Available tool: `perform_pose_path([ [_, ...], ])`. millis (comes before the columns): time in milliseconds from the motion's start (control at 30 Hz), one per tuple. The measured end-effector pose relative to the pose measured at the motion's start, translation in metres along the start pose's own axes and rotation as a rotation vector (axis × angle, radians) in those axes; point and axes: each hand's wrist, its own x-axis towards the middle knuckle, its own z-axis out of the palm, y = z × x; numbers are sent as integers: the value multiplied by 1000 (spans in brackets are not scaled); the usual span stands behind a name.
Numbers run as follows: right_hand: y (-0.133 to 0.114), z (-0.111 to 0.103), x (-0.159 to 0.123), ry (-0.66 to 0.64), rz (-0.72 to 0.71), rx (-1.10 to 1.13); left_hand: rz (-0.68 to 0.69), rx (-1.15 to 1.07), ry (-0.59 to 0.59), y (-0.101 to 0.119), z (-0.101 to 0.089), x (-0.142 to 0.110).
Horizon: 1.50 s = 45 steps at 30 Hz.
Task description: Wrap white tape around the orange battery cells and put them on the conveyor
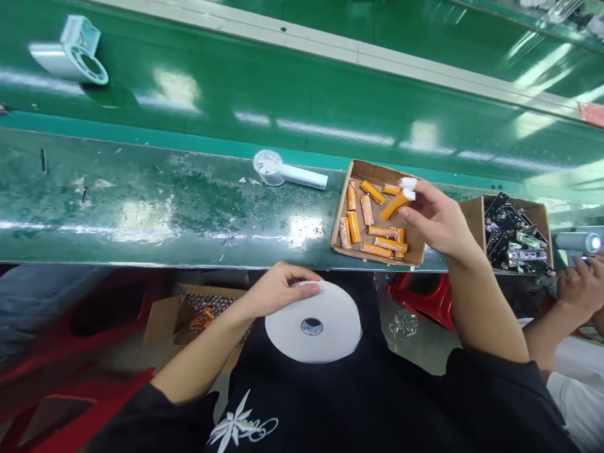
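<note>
My right hand (pixel 438 217) is over a shallow cardboard box (pixel 418 251), its fingers closed on an orange cylindrical battery (pixel 395 206) that is tilted, with white at its upper end. White material (pixel 408 183) also shows at a fingertip; I cannot tell whether it is tape or a cover. Several more orange batteries (pixel 384 244) lie loose in the box. In front of my body is a large roll of white tape (pixel 292 324), its broad side facing up. My left hand (pixel 285 290) pinches the far edge of that roll with thumb and fingers.
A white handheld fan (pixel 304 177) lies left of the battery box. To the right stands a box of dark circuit parts (pixel 547 236), near a co-worker's hands (pixel 582 283). A carton (pixel 163 321) and red stools (pixel 419 296) are below the bench edge. Another fan-like housing (pixel 70 60) sits far left.
</note>
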Motion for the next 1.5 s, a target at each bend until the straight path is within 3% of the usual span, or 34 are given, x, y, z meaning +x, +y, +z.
perform_pose_path([
  [100,-20,18,-21,114,99,342,16,9,-34,5,-1,3],
  [233,-41,47,-52,55,183,540,78,26,-69,13,-1,6],
  [633,-41,82,-93,129,121,71,158,74,-119,28,4,9],
  [900,-33,85,-101,106,-39,3,140,69,-111,24,3,9],
  [967,-32,82,-101,43,-52,39,128,57,-108,23,3,8],
  [1067,-35,73,-95,-153,-21,83,117,61,-107,23,3,8],
  [1367,-59,33,-47,-847,289,47,217,289,-208,43,13,16],
  [1500,-59,34,-30,-1009,355,61,192,379,-259,48,18,23],
])
